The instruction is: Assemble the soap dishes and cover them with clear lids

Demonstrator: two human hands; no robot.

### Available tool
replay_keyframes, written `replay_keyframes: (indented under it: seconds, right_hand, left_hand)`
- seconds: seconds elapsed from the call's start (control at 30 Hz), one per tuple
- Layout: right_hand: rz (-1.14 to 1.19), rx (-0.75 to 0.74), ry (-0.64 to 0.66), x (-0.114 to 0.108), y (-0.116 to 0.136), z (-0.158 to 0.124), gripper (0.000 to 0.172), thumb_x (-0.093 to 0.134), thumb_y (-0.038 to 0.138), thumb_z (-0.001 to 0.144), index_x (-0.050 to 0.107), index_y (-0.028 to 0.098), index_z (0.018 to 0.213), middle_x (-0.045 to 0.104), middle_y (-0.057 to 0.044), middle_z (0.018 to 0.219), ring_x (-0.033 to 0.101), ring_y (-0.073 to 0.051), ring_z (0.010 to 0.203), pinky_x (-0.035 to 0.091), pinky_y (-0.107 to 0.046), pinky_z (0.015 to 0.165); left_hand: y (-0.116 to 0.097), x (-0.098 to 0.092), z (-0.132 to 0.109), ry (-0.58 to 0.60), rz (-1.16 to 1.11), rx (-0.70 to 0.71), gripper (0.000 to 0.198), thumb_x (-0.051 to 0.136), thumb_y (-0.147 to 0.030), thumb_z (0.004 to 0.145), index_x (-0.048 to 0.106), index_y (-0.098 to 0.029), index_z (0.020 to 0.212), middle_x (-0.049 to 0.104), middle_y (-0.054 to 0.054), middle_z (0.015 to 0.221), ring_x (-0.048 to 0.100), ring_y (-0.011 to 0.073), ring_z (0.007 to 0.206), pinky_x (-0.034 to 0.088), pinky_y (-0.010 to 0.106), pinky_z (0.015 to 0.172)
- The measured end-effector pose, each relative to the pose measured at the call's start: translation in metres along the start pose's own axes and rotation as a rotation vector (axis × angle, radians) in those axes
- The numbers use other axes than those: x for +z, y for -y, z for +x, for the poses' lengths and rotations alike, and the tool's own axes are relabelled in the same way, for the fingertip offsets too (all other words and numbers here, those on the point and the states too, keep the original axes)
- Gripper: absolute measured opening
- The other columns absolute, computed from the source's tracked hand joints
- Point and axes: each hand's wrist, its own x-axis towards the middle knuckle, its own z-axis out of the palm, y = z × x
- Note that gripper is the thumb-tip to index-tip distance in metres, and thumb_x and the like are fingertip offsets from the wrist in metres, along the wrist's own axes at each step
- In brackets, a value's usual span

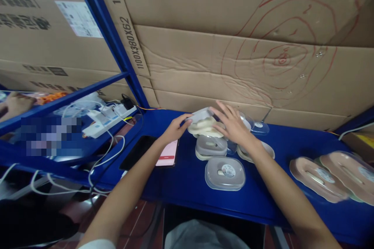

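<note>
My left hand [174, 128] pinches the left edge of a clear plastic lid [201, 115] held over a cream-coloured pad [202, 126]. My right hand [232, 124] lies on the pad's right side with its fingers spread across it. Just below them sits a closed clear case [210, 146] with a pad inside. Nearer to me, another closed clear case [224, 172] rests on the blue shelf [187, 183]. More clear cases [260, 127] lie behind my right hand.
A phone with a red screen [167, 154] and a dark tablet [136, 151] lie left of the cases. Flesh-toned pads [318, 179] lie at the right. A power strip with white cables [108, 120] sits at the left. Cardboard boxes [233, 66] form the back wall.
</note>
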Motion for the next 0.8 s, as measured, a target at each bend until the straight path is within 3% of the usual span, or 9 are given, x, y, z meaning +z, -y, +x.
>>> replay_keyframes:
  seconds: [0.07,0.2,0.27,0.33,0.4,0.5,0.67,0.8]
  right_hand:
    - [0.018,-0.066,0.011,0.006,0.008,0.002,0.058,0.056,0.045,0.106,0.045,0.030,0.161,0.037,-0.011,0.172,0.034,-0.034,0.156,0.031,-0.057,0.124]
    - [0.020,-0.071,0.077,0.018,0.000,0.001,0.034,0.061,0.040,0.105,0.068,0.023,0.134,0.074,-0.011,0.131,0.061,-0.030,0.130,0.035,-0.052,0.117]
    - [-0.022,-0.018,0.070,0.018,-0.008,-0.001,0.030,0.062,0.041,0.105,0.071,0.020,0.126,0.077,-0.011,0.121,0.066,-0.030,0.119,0.036,-0.050,0.112]
    - [-0.075,0.040,0.033,0.015,-0.014,-0.003,0.031,0.060,0.042,0.106,0.071,0.020,0.124,0.076,-0.012,0.121,0.065,-0.030,0.117,0.036,-0.049,0.109]
    - [-0.114,0.091,0.004,0.011,-0.016,-0.004,0.034,0.057,0.044,0.107,0.071,0.019,0.126,0.076,-0.013,0.123,0.064,-0.031,0.118,0.036,-0.048,0.108]
    - [-0.122,0.126,0.038,0.003,-0.012,-0.004,0.040,0.055,0.047,0.107,0.070,0.018,0.131,0.074,-0.015,0.126,0.062,-0.033,0.121,0.036,-0.049,0.109]
    - [-0.002,0.116,0.095,-0.038,-0.016,-0.032,0.053,0.049,0.055,0.108,0.056,0.025,0.151,0.063,-0.013,0.150,0.055,-0.031,0.140,0.036,-0.050,0.115]
    - [-0.215,0.404,0.012,-0.102,-0.062,-0.117,0.056,0.046,0.068,0.104,0.064,0.031,0.142,0.062,-0.015,0.151,0.055,-0.036,0.142,0.038,-0.060,0.111]
  left_hand:
    - [-0.009,0.008,-0.002,0.049,-0.047,0.089,0.047,0.047,-0.055,0.109,0.069,-0.020,0.130,0.072,0.014,0.136,0.067,0.0264,0.127,0.051,0.042,0.114]
    - [-0.016,0.020,-0.008,0.079,-0.056,0.146,0.049,0.052,-0.054,0.108,0.062,-0.023,0.145,0.050,0.017,0.161,0.046,0.0299,0.152,0.036,0.050,0.127]
    - [-0.015,0.021,-0.010,0.088,-0.014,0.126,0.062,0.055,-0.054,0.106,0.045,-0.024,0.160,0.036,0.018,0.170,0.035,0.0310,0.159,0.031,0.051,0.130]
    - [-0.015,0.020,-0.011,0.100,0.037,0.116,0.074,0.057,-0.056,0.105,0.031,-0.024,0.167,0.032,0.019,0.172,0.031,0.0314,0.161,0.030,0.051,0.131]
    - [-0.016,0.020,-0.011,0.075,0.121,0.102,0.072,0.057,-0.056,0.105,0.033,-0.024,0.166,0.038,0.018,0.169,0.036,0.0323,0.158,0.033,0.051,0.129]
    - [-0.020,0.023,-0.010,-0.030,0.290,0.047,0.055,0.052,-0.050,0.108,0.048,-0.024,0.156,0.052,0.017,0.158,0.050,0.0336,0.146,0.041,0.054,0.121]
    - [-0.028,0.025,-0.011,-0.082,0.322,0.036,0.045,0.044,-0.042,0.111,0.055,-0.020,0.149,0.061,0.016,0.145,0.058,0.0316,0.135,0.047,0.052,0.114]
    - [-0.034,0.023,-0.011,-0.072,0.302,0.055,0.045,0.046,-0.043,0.110,0.055,-0.021,0.148,0.060,0.016,0.146,0.058,0.0318,0.135,0.046,0.051,0.116]
